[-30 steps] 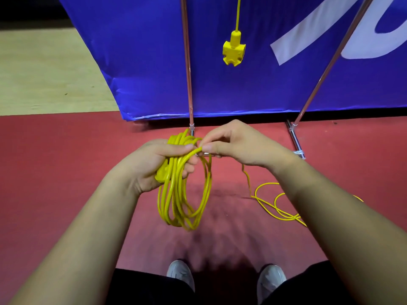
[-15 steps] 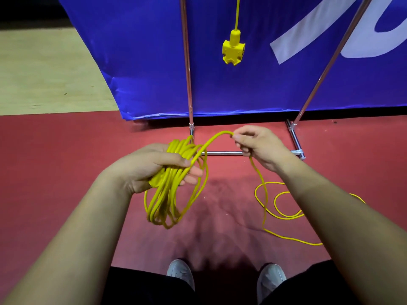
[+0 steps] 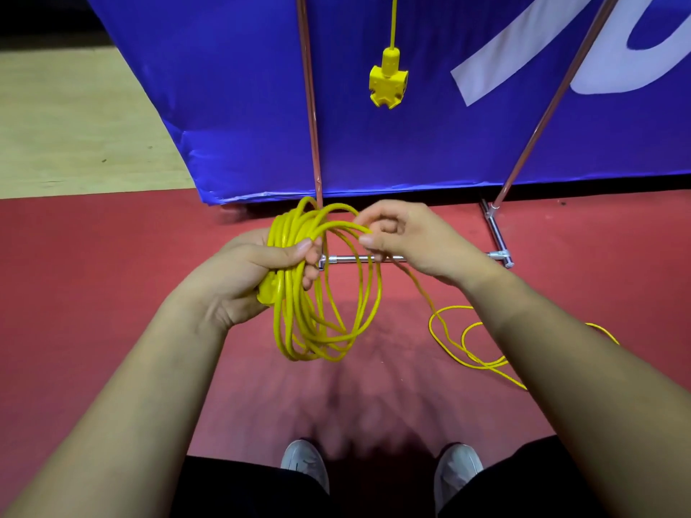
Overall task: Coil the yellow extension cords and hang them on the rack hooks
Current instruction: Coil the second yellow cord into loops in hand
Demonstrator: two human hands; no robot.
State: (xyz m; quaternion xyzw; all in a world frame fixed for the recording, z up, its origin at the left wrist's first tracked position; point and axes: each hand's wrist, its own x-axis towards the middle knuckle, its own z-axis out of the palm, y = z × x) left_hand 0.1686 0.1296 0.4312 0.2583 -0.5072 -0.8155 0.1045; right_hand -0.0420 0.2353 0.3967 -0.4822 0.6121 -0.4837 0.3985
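Red matting (image 3: 112, 300) runs under my feet to a blue fabric banner (image 3: 232, 106), and the thin metal rack poles (image 3: 312, 136) stand in front of it. A yellow multi-outlet socket (image 3: 388, 82) dangles between the poles on its own cord. I can't see the hooks from here.

My left hand (image 3: 258, 271) is curled tight round the top of the coil of yellow extension cord (image 3: 288, 315), thumb clamped across the bundle. The loops hang below it, clear of the floor. A yellow block, which I take for the plug, is tucked under the palm. My right hand (image 3: 418, 244) is just beside it, fingers bent, pinching the running strand between thumb and fingertips at the crest of a new loop. From there the strand drops to the loose yellow cord (image 3: 480, 364), which lies in a couple of lazy curls on the matting to my right, near the chrome base bar (image 3: 359, 259).

So I judge I'm past halfway through coiling this one. To lay this loop well, I should bring it to the same drop as the others. It wants a slight roll between the fingertips so it sits flat rather than kinking into a figure eight. Then I'd open my left thumb only enough to trap it. I'd feed the slack through a light pinch, so the curls on the matting unwind instead of knotting.
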